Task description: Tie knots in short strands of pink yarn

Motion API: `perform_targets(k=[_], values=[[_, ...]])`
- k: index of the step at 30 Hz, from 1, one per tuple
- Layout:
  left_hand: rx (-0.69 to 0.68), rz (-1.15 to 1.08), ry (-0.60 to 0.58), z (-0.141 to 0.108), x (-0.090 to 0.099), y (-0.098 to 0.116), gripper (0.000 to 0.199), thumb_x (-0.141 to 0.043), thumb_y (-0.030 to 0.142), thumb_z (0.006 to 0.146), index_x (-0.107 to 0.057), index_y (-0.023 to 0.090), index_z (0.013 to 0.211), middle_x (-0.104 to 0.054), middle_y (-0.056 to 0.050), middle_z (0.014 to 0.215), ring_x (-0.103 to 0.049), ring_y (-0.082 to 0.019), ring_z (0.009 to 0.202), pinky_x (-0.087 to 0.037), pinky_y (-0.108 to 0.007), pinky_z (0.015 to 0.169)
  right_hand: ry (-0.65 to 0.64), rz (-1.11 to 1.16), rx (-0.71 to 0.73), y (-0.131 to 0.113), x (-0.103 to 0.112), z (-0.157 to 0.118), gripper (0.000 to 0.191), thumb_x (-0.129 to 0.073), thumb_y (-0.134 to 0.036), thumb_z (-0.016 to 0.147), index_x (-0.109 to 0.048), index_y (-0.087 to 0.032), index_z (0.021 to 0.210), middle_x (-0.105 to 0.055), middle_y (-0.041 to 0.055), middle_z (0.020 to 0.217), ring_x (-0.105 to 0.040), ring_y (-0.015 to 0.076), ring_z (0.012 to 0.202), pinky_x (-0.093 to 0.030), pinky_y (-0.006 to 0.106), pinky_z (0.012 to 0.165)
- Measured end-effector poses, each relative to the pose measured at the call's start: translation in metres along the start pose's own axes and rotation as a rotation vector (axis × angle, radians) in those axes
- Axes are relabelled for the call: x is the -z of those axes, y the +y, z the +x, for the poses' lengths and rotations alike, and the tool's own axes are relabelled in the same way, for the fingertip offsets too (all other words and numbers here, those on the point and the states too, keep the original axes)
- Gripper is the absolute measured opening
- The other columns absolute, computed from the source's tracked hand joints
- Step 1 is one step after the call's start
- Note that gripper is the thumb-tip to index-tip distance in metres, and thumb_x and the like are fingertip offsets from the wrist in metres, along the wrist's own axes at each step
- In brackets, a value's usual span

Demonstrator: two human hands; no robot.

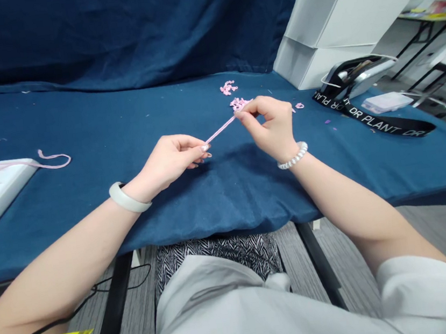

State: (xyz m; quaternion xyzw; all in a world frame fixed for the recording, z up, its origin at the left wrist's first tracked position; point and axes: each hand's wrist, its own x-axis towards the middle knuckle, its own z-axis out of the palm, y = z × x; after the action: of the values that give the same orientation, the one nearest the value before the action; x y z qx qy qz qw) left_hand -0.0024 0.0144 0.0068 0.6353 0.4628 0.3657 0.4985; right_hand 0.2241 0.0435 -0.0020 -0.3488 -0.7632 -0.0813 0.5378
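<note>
A short pink cord [220,130] is stretched taut between my two hands above the blue cloth. My left hand [175,155] pinches its lower end between thumb and forefinger. Higher up and to the right, my right hand [270,127] grips the other end with its fingertips. Just behind the right hand lies a small heap of pink cord pieces [238,103], partly hidden by it. A second little pile of pink pieces [228,87] rests farther back.
A white box-shaped device [0,189] with a loose pink cord [59,166] lies at left. On the right are a black lettered strap [384,123], a dark-and-silver case [358,75] and a clear flat box [387,102]. White stacked boxes [335,18] stand behind them.
</note>
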Motion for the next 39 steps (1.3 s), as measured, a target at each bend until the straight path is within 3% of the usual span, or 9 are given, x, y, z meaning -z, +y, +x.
perform_targets(k=[4, 6, 13, 21, 28, 31, 34, 36, 39], values=[[-0.054, 0.052, 0.000, 0.000, 0.001, 0.001, 0.029, -0.075, 0.037, 0.073, -0.074, 0.011, 0.087, -0.075, -0.009, 0.086, -0.069, -0.014, 0.078, -0.054, -0.023, 0.075, -0.076, -0.035, 0.101, -0.001, -0.001, -0.002, 0.029, -0.054, -0.036, 0.092, -0.057, -0.018, 0.069, -0.061, 0.0015, 0.066, -0.054, 0.0122, 0.062, -0.040, 0.029, 0.062], [-0.055, 0.083, -0.007, 0.000, 0.001, 0.002, 0.030, -0.074, 0.037, 0.075, -0.074, 0.011, 0.088, -0.075, -0.010, 0.087, -0.069, -0.015, 0.078, -0.054, -0.024, 0.073, -0.073, -0.038, 0.092, -0.001, -0.001, -0.002, 0.030, -0.053, -0.037, 0.093, -0.056, -0.018, 0.069, -0.060, 0.0015, 0.066, -0.054, 0.0124, 0.062, -0.040, 0.029, 0.062], [-0.055, 0.151, -0.081, 0.004, 0.002, -0.001, 0.026, -0.069, 0.035, 0.079, -0.073, 0.011, 0.089, -0.075, -0.008, 0.082, -0.068, -0.013, 0.071, -0.053, -0.023, 0.071, 0.062, -0.031, -0.056, 0.005, 0.003, 0.003, 0.033, -0.056, -0.039, 0.091, -0.056, -0.018, 0.066, -0.057, 0.0006, 0.062, -0.052, 0.0119, 0.060, -0.041, 0.030, 0.064], [-0.085, 0.231, -0.038, 0.002, 0.004, 0.002, 0.025, -0.067, 0.035, 0.081, -0.073, 0.012, 0.089, -0.075, -0.007, 0.085, -0.070, -0.014, 0.079, -0.054, -0.025, 0.080, 0.190, -0.016, -0.231, 0.026, 0.008, 0.007, 0.036, -0.057, -0.045, 0.090, -0.057, -0.017, 0.067, -0.056, 0.0007, 0.063, -0.053, 0.0113, 0.059, -0.042, 0.029, 0.061], [-0.169, 0.419, -0.007, 0.000, 0.006, 0.002, 0.024, -0.060, 0.034, 0.084, -0.074, 0.015, 0.086, -0.075, -0.005, 0.085, -0.070, -0.017, 0.082, -0.051, -0.029, 0.083, 0.215, -0.003, -0.300, 0.048, 0.010, 0.007, 0.039, -0.055, -0.051, 0.090, -0.058, -0.017, 0.070, -0.052, -0.0005, 0.060, -0.053, 0.0113, 0.057, -0.042, 0.029, 0.060], [-0.167, 0.417, -0.001, 0.001, 0.004, -0.002, 0.026, -0.058, 0.036, 0.085, -0.072, 0.015, 0.085, -0.075, -0.006, 0.084, -0.070, -0.017, 0.082, -0.051, -0.030, 0.084, 0.194, 0.027, -0.307, 0.040, 0.009, 0.007, 0.039, -0.056, -0.050, 0.089, -0.059, -0.017, 0.069, -0.054, -0.0002, 0.061, -0.053, 0.0109, 0.057, -0.043, 0.029, 0.060], [-0.172, 0.349, 0.027, 0.002, 0.002, -0.008, 0.030, -0.060, 0.039, 0.084, -0.071, 0.014, 0.095, -0.074, -0.008, 0.092, -0.070, -0.018, 0.088, -0.052, -0.030, 0.088, 0.131, 0.099, -0.269, 0.017, 0.008, 0.007, 0.038, -0.058, -0.048, 0.089, -0.059, -0.017, 0.068, -0.057, 0.0003, 0.063, -0.054, 0.0108, 0.058, -0.044, 0.028, 0.059], [-0.190, 0.259, 0.038, 0.003, -0.001, -0.012, 0.041, -0.065, 0.039, 0.081, -0.065, 0.014, 0.113, -0.071, -0.011, 0.111, -0.069, -0.017, 0.092, -0.052, -0.030, 0.089, 0.116, 0.178, -0.240, -0.003, 0.009, 0.007, 0.035, -0.060, -0.045, 0.089, -0.059, -0.017, 0.068, -0.058, 0.0005, 0.063, -0.055, 0.0113, 0.059, -0.045, 0.029, 0.059], [-0.194, 0.094, -0.025, 0.004, -0.007, -0.017, 0.073, -0.073, 0.037, 0.074, -0.045, 0.021, 0.139, -0.051, -0.015, 0.142, -0.068, -0.014, 0.089, -0.055, -0.028, 0.085, 0.137, 0.288, -0.211, -0.027, 0.011, 0.007, 0.029, -0.062, -0.040, 0.088, -0.060, -0.018, 0.069, -0.059, 0.0001, 0.063, -0.056, 0.0110, 0.058, -0.046, 0.029, 0.059]])
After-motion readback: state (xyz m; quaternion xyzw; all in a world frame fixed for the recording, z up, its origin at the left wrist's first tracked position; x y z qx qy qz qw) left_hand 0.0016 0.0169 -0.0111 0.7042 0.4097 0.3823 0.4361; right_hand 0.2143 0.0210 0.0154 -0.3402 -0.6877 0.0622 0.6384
